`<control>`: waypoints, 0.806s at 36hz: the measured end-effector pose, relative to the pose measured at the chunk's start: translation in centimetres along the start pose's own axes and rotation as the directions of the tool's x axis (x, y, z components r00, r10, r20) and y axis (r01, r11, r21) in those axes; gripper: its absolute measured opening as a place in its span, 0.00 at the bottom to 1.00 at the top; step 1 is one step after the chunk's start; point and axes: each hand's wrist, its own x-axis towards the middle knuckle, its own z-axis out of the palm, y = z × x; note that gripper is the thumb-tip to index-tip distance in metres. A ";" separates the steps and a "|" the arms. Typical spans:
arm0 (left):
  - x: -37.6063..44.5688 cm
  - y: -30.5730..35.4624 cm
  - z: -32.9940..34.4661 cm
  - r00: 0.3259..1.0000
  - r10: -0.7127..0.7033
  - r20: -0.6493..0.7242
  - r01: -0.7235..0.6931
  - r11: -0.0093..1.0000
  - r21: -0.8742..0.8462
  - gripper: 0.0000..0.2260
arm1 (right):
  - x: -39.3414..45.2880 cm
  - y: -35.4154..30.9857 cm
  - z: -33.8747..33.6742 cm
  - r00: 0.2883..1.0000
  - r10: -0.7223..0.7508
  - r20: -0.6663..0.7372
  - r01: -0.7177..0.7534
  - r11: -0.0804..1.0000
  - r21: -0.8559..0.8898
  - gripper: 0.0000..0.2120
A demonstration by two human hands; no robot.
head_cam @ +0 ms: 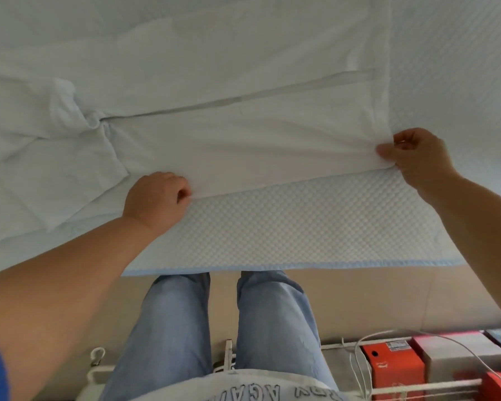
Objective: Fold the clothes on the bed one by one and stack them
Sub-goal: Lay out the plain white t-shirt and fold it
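— Head view first. What do you see on the bed (pixel 315 227)?

— A white shirt (pixel 243 134) lies flat on it, spread out near the bed's front edge.

— What do the hands do?

— The left hand (pixel 156 198) pinches the shirt's near edge, fingers curled on the cloth. The right hand (pixel 414 154) pinches the shirt's corner, just off to the right side.

— Anything past the bed?

— Blue jeans (pixel 223 328) below its edge, and red boxes (pixel 394 369) on the floor, well apart from the bed.
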 end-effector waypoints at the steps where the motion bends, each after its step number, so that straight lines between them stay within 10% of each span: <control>1: -0.1 -0.2 -0.1 1.000 0.012 -0.004 -0.012 1.000 -0.008 0.02 | 0.0 -0.1 -0.1 1.000 -0.008 -0.010 0.008 1.000 -0.012 0.11; 13: -0.4 -0.3 0.5 0.989 0.029 0.146 -0.035 0.999 0.041 0.03 | -0.5 -0.2 1.0 0.995 -0.059 -0.078 0.023 0.916 -0.400 0.10; 16: -0.2 0.4 -0.3 0.998 0.064 0.010 -0.064 0.998 -0.003 0.12 | -1.8 -1.3 1.4 0.926 -0.355 -0.132 0.230 0.805 -0.547 0.15; 20: 1.6 2.0 -1.3 0.967 0.106 -0.230 -0.106 0.994 0.012 0.20 | -3.4 -2.7 4.3 0.669 -0.729 0.142 0.637 0.465 -0.615 0.17; 22: 2.9 2.2 -1.3 0.979 0.083 -0.186 -0.080 0.997 0.023 0.21 | -3.1 -2.6 5.7 0.695 -0.644 0.320 0.656 0.384 -0.650 0.22; 25: 4.0 2.0 -1.0 0.994 0.034 -0.107 -0.029 0.998 0.055 0.25 | -1.6 -2.1 5.9 0.821 -0.447 0.357 0.541 0.406 -0.736 0.27; 29: 4.3 2.1 -1.5 0.982 0.000 -0.190 0.004 1.000 0.018 0.21 | -1.4 -3.2 5.3 0.815 -0.573 0.093 0.506 0.623 -0.597 0.22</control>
